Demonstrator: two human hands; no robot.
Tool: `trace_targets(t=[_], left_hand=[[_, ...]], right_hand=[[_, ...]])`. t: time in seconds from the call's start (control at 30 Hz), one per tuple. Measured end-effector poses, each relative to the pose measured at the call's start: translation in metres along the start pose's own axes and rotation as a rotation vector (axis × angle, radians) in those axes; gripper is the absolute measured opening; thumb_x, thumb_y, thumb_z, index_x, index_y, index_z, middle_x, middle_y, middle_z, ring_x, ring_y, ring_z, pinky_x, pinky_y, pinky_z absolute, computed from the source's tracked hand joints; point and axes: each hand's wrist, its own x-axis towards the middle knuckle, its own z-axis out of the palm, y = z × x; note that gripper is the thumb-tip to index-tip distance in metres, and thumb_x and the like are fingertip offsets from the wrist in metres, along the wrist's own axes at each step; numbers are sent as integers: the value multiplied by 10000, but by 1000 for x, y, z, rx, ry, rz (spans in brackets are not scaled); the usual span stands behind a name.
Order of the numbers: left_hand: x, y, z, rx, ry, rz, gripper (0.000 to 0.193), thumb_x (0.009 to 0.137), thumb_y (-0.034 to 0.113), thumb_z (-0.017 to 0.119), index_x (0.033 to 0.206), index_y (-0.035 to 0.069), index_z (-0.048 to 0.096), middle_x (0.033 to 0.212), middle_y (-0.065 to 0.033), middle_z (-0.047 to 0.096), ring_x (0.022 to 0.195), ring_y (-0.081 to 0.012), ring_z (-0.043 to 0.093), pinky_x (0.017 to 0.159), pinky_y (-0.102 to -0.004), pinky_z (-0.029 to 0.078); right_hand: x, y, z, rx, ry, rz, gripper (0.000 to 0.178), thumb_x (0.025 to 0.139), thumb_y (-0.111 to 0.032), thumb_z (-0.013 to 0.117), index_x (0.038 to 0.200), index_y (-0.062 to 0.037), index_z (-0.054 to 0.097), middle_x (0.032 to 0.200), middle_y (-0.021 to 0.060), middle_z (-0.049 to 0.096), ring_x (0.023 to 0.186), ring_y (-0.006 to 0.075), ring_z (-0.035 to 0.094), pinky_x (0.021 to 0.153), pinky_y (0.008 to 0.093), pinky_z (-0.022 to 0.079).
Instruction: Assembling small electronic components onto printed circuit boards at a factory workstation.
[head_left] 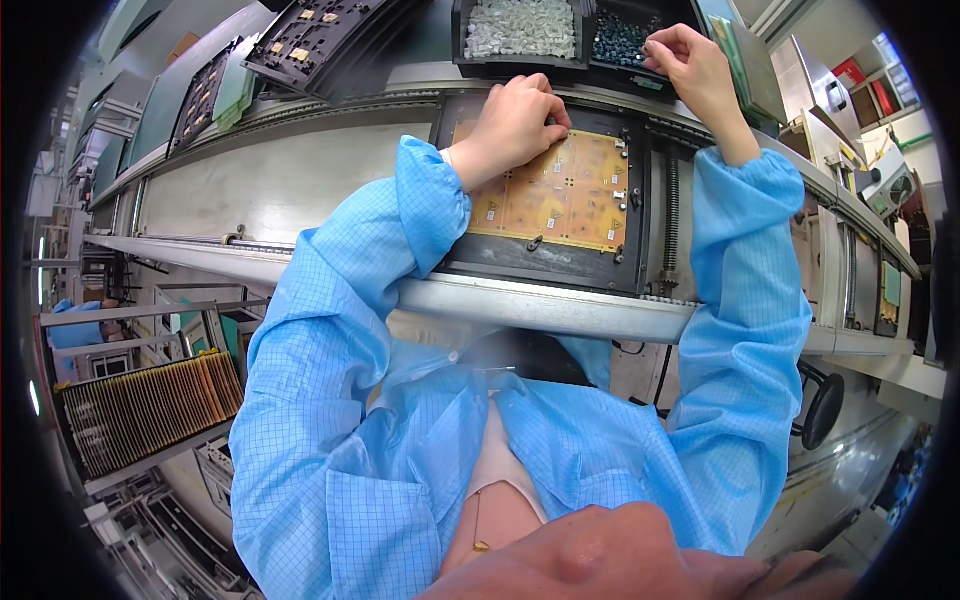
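Observation:
An orange-yellow circuit board panel [540, 200] lies flat in a black carrier plate [490, 258] on the conveyor. My left hand [512, 122] rests over the panel's upper edge, with thumb and fingers pinched together; whatever sits between them is too small to tell. Up at the right, my right hand [693, 72] is over a black bin of small dark blue parts [622, 42]. Its thumb and forefinger close at the bin's right side, and what they hold cannot be made out. A few small white and dark parts stand along the panel's right edge.
Beside the blue parts is a black bin of clear-white pieces [520, 28]. Black trays with small tan parts [305, 40] lean at the upper left. The conveyor's metal front rail [545, 305] crosses below my hands. A rack of upright boards [150, 410] stands lower left.

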Motion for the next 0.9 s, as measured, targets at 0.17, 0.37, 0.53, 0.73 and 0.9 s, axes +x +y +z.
trace_targets(t=[0.17, 0.37, 0.53, 0.73, 0.9], left_hand=[[0, -1, 2, 48, 36, 49, 136, 785, 211, 663, 832, 130, 762, 937, -68, 630, 976, -272, 584, 848, -393, 481], [-4, 0, 11, -4, 45, 16, 59, 762, 210, 720, 794, 171, 750, 949, -34, 610, 979, -244, 569, 849, -391, 422], [-11, 8, 8, 296, 112, 227, 55, 785, 231, 696, 786, 192, 735, 924, -16, 610, 966, -218, 570, 838, -391, 421], [23, -21, -23, 342, 404, 246, 83, 848, 182, 622, 878, 147, 690, 868, -41, 605, 900, -255, 587, 786, -386, 444], [77, -52, -31, 557, 229, 170, 95, 818, 152, 623, 813, 99, 702, 870, -92, 681, 901, -294, 636, 779, -408, 509]], right_hand=[[-34, -24, 3, 201, -73, 33, 203, 958, -160, 617, 1062, 2, 680, 917, 39, 691, 829, 102, 647, 749, 230, 516], [-61, -31, 16, 376, -161, 113, 237, 960, -167, 623, 1107, 9, 680, 928, 37, 685, 827, 94, 626, 779, 228, 508], [-79, -35, 23, 528, -155, 181, 239, 962, -180, 625, 1099, 13, 659, 937, 54, 687, 828, 102, 642, 777, 223, 522], [-95, -22, 17, 586, -176, 347, 221, 969, -192, 620, 1094, -13, 658, 924, 38, 677, 790, 73, 622, 737, 202, 510], [-99, -26, 22, 719, -210, 411, 258, 960, -163, 631, 1154, 6, 647, 917, 32, 664, 799, 80, 616, 758, 216, 524]])
